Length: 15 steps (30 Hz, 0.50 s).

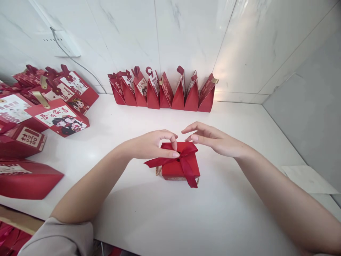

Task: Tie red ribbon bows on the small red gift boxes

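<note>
A small red gift box [170, 170] sits on the white table in front of me, with a dark red satin ribbon [188, 170] tied in a bow on top. Twisted gold cord [158, 170] shows at its sides. My left hand [151, 144] reaches over from the left, its thumb and index finger closed on the ribbon by the knot. Above the box's right back corner hovers my right hand [210, 138], fingers apart and holding nothing; its fingertips are near the bow.
Along the marble wall stands a row of several red peaked gift boxes [165, 96]. More red boxes with printed labels [64, 117] crowd the table's left side. A grey cable [76, 62] runs down from a wall socket [64, 44]. A white sheet [306, 177] lies at the right.
</note>
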Tool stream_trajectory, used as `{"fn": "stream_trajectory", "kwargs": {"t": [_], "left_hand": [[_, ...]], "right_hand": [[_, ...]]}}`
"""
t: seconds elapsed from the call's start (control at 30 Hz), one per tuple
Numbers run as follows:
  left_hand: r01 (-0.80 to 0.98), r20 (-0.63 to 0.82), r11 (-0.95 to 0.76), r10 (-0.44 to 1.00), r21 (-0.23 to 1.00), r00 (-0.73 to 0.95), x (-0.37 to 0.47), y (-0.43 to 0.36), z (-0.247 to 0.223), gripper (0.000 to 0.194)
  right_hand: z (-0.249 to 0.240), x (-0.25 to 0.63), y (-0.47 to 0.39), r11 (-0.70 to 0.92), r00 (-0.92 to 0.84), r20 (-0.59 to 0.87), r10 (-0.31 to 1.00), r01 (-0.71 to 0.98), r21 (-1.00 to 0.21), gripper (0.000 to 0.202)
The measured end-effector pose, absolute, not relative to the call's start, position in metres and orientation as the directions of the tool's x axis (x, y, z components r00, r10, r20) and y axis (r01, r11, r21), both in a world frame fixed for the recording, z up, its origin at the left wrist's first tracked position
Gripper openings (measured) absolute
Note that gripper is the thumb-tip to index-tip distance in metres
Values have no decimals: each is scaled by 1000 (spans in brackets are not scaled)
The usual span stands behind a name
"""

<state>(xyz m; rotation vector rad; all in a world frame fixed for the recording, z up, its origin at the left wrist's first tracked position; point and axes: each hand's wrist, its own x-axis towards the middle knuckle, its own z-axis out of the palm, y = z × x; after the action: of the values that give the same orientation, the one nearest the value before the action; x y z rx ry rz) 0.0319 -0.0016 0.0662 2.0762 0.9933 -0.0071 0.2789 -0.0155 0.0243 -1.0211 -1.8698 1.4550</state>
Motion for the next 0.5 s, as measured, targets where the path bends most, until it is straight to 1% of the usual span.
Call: {"fn": "stream_trajectory", "kwargs": {"t": [0.07, 0.1, 0.17, 0.23, 0.27, 0.33, 0.43, 0.5], "left_hand": [[693, -346, -361, 667, 624, 660, 25, -1, 75, 33], [705, -346, -365, 677, 609, 649, 22, 0, 78, 32], [718, -336, -377, 694, 585, 637, 17, 1, 83, 31], [724, -329, -392, 698, 567, 636, 14, 3, 84, 30], [726, -335, -400, 692, 560, 640, 13, 4, 85, 29], [723, -354, -416, 668, 552, 655, 11, 7, 84, 28], [711, -360, -447, 641, 543, 678, 9, 10, 82, 26], [706, -363, -461, 629, 538, 688, 8, 12, 81, 26]], "right_hand": [[39, 286, -22, 147, -448, -71, 891, 434, -889, 34], [46, 289, -27, 128, -433, -142, 890, 538, -833, 41], [58, 293, -38, 93, -473, -320, 821, 663, -743, 49], [65, 292, -51, 82, -523, -475, 708, 729, -679, 52], [67, 288, -58, 93, -540, -523, 660, 749, -656, 53], [67, 279, -70, 170, -571, -536, 622, 766, -620, 52], [63, 262, -81, 365, -598, -398, 696, 772, -521, 48], [61, 255, -82, 404, -562, -348, 750, 807, -432, 44]]}}
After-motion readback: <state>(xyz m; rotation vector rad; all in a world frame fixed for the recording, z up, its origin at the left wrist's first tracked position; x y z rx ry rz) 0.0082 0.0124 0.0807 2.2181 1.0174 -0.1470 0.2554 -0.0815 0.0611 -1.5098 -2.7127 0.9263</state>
